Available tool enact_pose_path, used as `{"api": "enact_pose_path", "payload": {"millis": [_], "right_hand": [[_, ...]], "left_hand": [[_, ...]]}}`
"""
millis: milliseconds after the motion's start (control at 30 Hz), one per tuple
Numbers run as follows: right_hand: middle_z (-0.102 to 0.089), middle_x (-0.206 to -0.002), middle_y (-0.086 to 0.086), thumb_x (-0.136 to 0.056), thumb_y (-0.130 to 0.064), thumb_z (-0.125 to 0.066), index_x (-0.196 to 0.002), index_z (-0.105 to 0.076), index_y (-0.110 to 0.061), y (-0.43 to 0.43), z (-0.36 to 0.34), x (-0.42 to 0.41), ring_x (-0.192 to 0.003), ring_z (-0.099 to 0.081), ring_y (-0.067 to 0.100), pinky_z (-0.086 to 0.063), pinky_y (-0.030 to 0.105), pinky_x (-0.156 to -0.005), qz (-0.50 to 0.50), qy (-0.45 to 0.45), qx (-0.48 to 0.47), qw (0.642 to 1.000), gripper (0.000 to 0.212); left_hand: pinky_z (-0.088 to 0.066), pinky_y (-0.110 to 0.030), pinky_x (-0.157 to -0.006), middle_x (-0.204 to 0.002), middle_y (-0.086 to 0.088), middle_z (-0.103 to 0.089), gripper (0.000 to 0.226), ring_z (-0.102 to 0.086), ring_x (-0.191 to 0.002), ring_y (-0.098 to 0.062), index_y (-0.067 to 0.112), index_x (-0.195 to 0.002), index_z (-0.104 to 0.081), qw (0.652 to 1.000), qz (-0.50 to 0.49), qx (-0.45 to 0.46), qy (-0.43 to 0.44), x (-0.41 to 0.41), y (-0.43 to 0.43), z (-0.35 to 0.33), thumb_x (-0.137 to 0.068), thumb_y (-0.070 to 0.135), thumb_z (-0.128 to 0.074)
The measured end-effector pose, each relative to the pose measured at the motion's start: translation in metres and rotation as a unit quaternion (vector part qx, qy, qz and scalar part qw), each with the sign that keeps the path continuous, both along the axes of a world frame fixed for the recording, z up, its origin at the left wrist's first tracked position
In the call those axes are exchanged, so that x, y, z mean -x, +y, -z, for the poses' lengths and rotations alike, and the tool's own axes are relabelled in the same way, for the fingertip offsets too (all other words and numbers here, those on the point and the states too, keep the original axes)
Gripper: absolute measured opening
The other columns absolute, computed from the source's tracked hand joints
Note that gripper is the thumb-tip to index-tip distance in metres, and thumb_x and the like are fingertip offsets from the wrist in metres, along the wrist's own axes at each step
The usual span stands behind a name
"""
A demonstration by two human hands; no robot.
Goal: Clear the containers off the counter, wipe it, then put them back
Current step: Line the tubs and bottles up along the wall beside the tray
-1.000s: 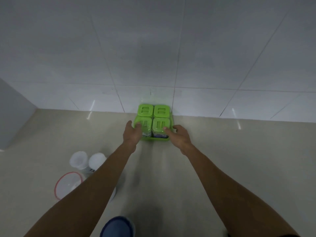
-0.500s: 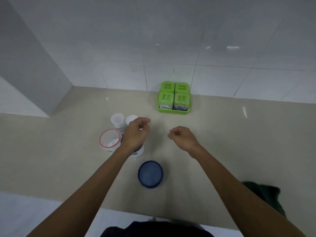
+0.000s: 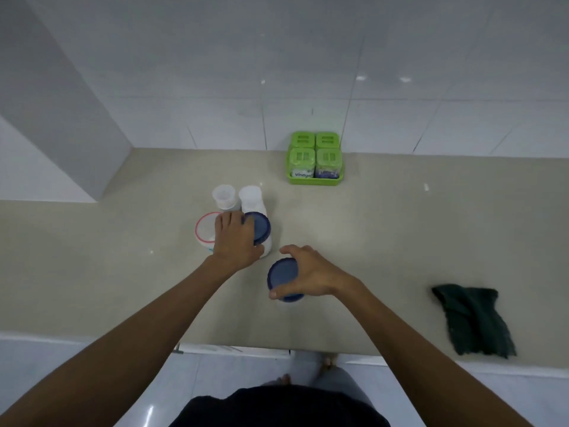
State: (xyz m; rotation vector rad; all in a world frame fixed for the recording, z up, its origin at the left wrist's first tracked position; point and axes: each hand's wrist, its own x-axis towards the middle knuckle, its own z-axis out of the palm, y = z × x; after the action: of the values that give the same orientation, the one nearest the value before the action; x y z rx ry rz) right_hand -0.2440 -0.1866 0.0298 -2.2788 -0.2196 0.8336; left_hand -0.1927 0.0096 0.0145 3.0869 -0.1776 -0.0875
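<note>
On the beige counter (image 3: pixel 385 235) my left hand (image 3: pixel 235 241) grips a white jar with a blue lid (image 3: pixel 260 231). My right hand (image 3: pixel 308 274) is closed around a second blue-lidded jar (image 3: pixel 281 277) nearer the front edge. Behind the left hand stand two white-capped containers (image 3: pixel 224 196) (image 3: pixel 251 197), and a red-rimmed tub (image 3: pixel 205 228) sits to its left, partly hidden. A green tray with several green-lidded jars (image 3: pixel 314 158) stands against the tiled wall.
A dark green cloth (image 3: pixel 474 318) lies crumpled near the counter's front right edge. A grey wall block (image 3: pixel 61 118) juts out at the left. The counter's front edge (image 3: pixel 246 346) runs just below my forearms, with white floor beyond.
Both hands left the green tray at the wall and came back toward me. The left now grips one blue-lidded jar, the right closed on the other. The camera tilted down and back.
</note>
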Motion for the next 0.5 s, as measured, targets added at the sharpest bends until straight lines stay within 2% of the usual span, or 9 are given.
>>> {"api": "enact_pose_path", "payload": {"millis": [100,167,367,500], "right_hand": [[-0.029,-0.148,0.003,-0.060,-0.053,-0.088,-0.153,-0.017,-0.031,0.000,0.006,0.008,-0.136,-0.030,0.023,-0.039,0.045,-0.110,-0.046,-0.017,0.039,0.998,0.119],[-0.031,-0.146,0.004,-0.062,-0.047,-0.088,-0.153,-0.016,-0.031,0.001,0.012,0.011,-0.134,-0.031,0.024,-0.041,0.044,-0.108,-0.048,-0.038,0.056,0.997,0.118],[-0.040,-0.131,0.002,-0.066,-0.037,-0.085,-0.146,-0.031,-0.028,-0.010,0.010,0.001,-0.120,-0.044,0.023,-0.049,0.039,-0.097,0.024,-0.068,0.026,0.997,0.098],[-0.049,-0.127,0.002,-0.062,-0.042,-0.088,-0.139,-0.042,-0.026,-0.038,0.001,-0.023,-0.114,-0.053,0.022,-0.050,0.035,-0.093,0.065,-0.072,-0.004,0.995,0.091]], "left_hand": [[-0.032,-0.044,-0.098,-0.120,-0.015,-0.055,0.067,-0.048,-0.112,-0.037,0.009,-0.121,-0.057,1.000,-0.003,-0.011,-0.002,-0.003,-0.001,0.001,-0.067,0.045,-0.071],[-0.030,-0.045,-0.101,-0.123,-0.014,-0.054,0.070,-0.046,-0.114,-0.036,0.012,-0.126,-0.052,1.000,-0.004,-0.027,0.005,-0.005,-0.001,0.002,-0.069,0.048,-0.069],[-0.031,-0.044,-0.098,-0.124,-0.013,-0.057,0.070,-0.047,-0.115,-0.035,0.011,-0.128,-0.047,1.000,-0.010,-0.021,0.000,-0.006,-0.006,0.006,-0.071,0.048,-0.065],[-0.035,-0.044,-0.093,-0.117,-0.014,-0.061,0.069,-0.051,-0.109,-0.036,0.011,-0.123,-0.050,1.000,-0.019,-0.015,-0.016,-0.009,-0.013,0.008,-0.069,0.051,-0.067]]}}
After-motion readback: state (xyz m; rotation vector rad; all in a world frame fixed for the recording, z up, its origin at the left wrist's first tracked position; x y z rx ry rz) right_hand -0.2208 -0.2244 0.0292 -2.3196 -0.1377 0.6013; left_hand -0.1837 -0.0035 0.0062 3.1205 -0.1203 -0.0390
